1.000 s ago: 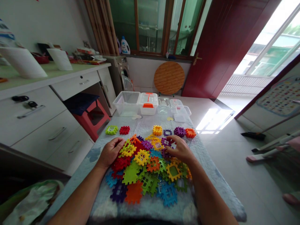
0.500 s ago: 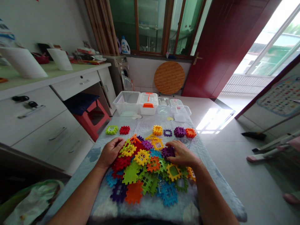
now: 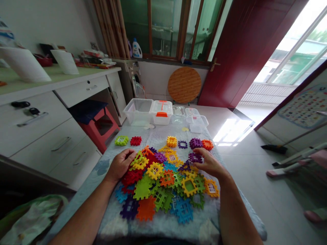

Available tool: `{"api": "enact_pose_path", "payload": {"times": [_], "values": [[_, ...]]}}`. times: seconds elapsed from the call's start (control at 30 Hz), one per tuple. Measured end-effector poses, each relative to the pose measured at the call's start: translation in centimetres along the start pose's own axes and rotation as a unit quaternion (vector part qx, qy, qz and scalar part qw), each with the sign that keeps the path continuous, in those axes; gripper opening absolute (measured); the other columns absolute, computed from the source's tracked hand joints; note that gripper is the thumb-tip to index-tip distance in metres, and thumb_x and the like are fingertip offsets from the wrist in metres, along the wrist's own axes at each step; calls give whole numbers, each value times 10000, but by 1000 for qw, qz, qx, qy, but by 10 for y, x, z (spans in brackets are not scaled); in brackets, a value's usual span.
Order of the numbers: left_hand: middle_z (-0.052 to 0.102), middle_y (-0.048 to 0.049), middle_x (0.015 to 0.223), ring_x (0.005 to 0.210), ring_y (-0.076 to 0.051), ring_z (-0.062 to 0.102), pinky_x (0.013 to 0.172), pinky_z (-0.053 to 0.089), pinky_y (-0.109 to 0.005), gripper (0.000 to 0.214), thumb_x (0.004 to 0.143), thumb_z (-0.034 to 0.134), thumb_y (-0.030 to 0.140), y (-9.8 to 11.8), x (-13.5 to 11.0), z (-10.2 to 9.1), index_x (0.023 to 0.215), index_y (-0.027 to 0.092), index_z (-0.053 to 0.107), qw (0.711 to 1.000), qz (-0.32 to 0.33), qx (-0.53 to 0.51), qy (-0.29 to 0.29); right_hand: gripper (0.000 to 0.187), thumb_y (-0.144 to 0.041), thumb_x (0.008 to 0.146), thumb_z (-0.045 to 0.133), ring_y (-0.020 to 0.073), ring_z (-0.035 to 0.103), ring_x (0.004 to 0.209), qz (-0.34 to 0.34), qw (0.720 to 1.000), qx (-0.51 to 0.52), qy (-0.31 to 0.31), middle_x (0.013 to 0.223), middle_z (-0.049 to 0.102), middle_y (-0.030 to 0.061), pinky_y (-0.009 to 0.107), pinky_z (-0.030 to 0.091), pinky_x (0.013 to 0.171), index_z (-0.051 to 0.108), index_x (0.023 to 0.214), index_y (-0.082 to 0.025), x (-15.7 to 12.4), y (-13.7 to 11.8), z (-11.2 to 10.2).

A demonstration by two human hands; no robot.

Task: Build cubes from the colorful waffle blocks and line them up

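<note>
My right hand (image 3: 211, 163) pinches a purple square interlocking block (image 3: 195, 158) with notched edges, just in front of a purple stack (image 3: 195, 143). My left hand (image 3: 120, 164) is closed with curled fingers at the left side of the heap, against a lime-green block (image 3: 137, 157); what lies inside its fingers is hidden. Between the hands spreads a mixed heap of plastic blocks, among them a yellow window block (image 3: 154, 171), an orange block (image 3: 167, 178) and a purple triangular block (image 3: 184, 166).
Behind the heap stand a lime-green stack (image 3: 121, 140), a red stack (image 3: 136, 141), a yellow stack (image 3: 171, 141), a dark purple frame (image 3: 183, 144) and an orange stack (image 3: 207, 144). Clear plastic boxes (image 3: 139, 114) line the far edge. A red stool (image 3: 102, 126) stands left.
My right hand has lifted the purple block off the heap and carried it away and rightward, toward the purple stack, exposing a purple triangular block. My left hand stays in place.
</note>
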State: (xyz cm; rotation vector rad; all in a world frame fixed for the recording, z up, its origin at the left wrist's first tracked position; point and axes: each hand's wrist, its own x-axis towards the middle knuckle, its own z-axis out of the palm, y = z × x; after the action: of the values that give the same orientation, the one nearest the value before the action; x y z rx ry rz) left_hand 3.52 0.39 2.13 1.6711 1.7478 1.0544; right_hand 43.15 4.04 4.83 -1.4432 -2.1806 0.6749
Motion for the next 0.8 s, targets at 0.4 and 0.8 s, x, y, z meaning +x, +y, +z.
{"api": "enact_pose_path", "payload": {"times": [0.4,0.8], "values": [[684,-5,816,798,-196,618,763,454,-257,397,847,477,549,-2,1,1,874,189,641,1000,-2,-1,-7,512,-227,682,668,285,476,1113,62,990,-108,-64,1150,545,124,421,375,1021,594,1182,-148,-3,6,-5],[689,-1,828,808,-195,623,768,451,-254,394,849,479,547,-3,1,1,892,189,637,1000,-7,-2,-10,538,-231,660,681,283,464,1087,63,985,-142,-80,1148,527,119,389,367,955,583,1185,-167,-1,1,-4]]}}
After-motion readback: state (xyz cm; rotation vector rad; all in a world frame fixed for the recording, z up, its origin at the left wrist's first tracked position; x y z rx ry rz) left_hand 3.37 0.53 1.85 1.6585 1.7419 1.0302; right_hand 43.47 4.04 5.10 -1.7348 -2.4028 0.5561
